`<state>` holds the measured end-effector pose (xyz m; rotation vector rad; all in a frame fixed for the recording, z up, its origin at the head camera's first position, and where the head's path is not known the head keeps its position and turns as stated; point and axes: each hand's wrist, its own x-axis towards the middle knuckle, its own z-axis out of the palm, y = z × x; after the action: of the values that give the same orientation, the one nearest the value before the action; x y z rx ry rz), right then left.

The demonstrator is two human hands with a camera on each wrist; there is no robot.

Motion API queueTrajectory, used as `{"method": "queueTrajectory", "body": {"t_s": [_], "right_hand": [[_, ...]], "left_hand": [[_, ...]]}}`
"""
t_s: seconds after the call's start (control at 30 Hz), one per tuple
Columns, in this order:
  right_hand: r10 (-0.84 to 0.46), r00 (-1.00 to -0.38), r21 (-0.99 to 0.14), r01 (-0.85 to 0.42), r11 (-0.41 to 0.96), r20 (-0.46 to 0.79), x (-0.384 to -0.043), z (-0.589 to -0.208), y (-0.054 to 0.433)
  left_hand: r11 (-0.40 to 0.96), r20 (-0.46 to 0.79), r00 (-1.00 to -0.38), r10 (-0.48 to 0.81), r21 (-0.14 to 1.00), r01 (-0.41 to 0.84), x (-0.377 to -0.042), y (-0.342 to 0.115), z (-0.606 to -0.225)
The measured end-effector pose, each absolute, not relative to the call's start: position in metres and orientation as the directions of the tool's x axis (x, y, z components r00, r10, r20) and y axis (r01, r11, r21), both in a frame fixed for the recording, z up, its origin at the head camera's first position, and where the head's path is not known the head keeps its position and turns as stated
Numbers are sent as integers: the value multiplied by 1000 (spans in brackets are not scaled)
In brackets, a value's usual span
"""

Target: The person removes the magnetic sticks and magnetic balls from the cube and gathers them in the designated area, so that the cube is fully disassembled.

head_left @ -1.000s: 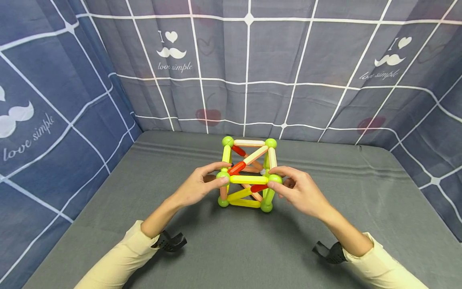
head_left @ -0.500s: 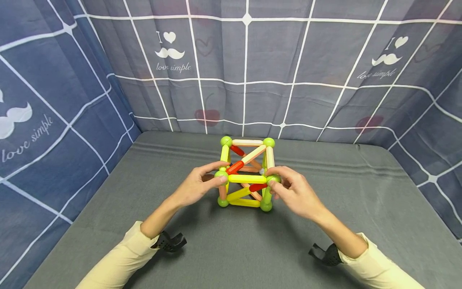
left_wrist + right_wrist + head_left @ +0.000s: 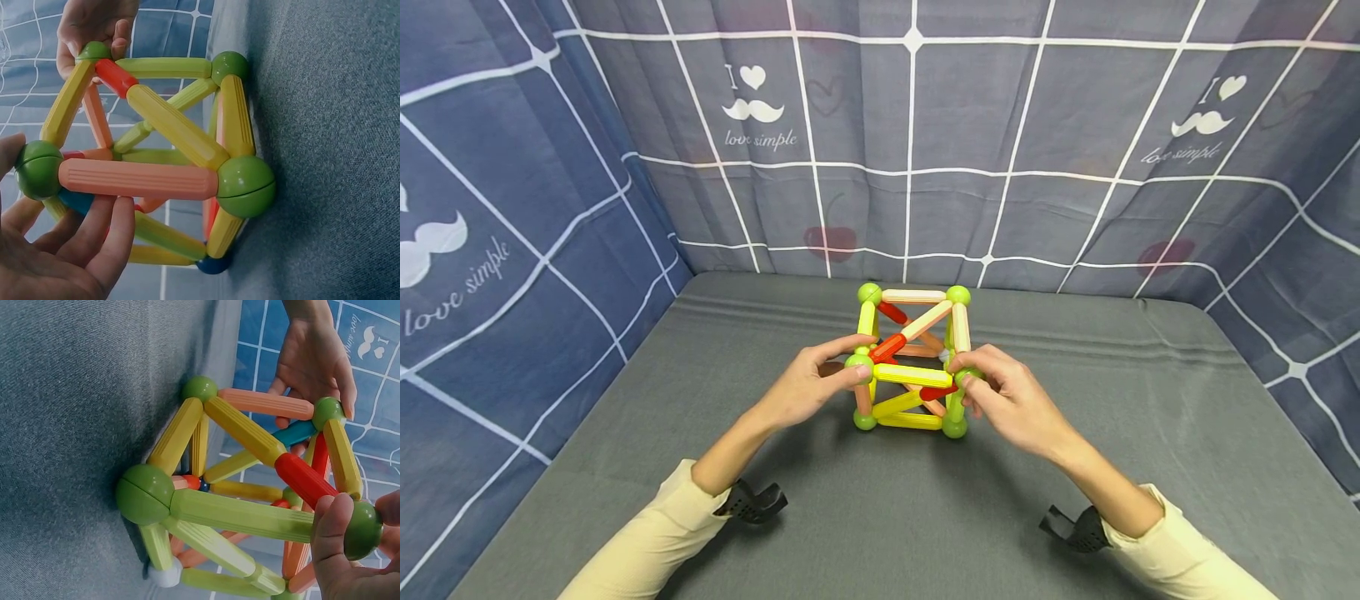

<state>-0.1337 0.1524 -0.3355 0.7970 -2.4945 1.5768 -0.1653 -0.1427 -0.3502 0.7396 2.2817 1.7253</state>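
A cube-shaped frame of magnetic sticks and balls stands on the grey cloth, with a yellow stick [image 3: 913, 375] along its top front edge. My left hand [image 3: 805, 387] pinches the green ball [image 3: 39, 170] at the top front left corner between thumb and fingers. At the top front right corner, my right hand [image 3: 1018, 404] grips another green ball [image 3: 364, 530], mostly covered by the fingers in the head view. Red-and-yellow diagonal sticks [image 3: 178, 122] cross the front face. A salmon stick [image 3: 137, 179] runs down from the left-held ball to a lower green ball [image 3: 247, 186].
Grey cloth [image 3: 880, 517] covers the table around the frame. A blue-grey gridded curtain [image 3: 970, 108] rises behind and along both sides. Dark wrist mounts [image 3: 756, 504] sit under both sleeves.
My right hand has shifted slightly left, its fingers closer round the right ball. The top front yellow stick now dips a little at its right end. The left hand keeps its hold.
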Motion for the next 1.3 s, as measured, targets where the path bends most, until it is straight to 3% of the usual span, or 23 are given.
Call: {"method": "queueTrajectory", "body": {"t_s": [0.5,0.93,1.3], "right_hand": [[-321,-894,-886,-396,240,313,-133,-334,171],[-310,-879,-908,-408,99,361,-127,-331,181],[-230,-859,-888,-456,-61,457,-125,-333,193]], "left_hand": [[193,160,-854,496,938,287,-167,-144,-352],[183,169,-848,503,938,295,-168,-144,-353],[165,176,-844,506,941,294,-168,-144,-354]]}}
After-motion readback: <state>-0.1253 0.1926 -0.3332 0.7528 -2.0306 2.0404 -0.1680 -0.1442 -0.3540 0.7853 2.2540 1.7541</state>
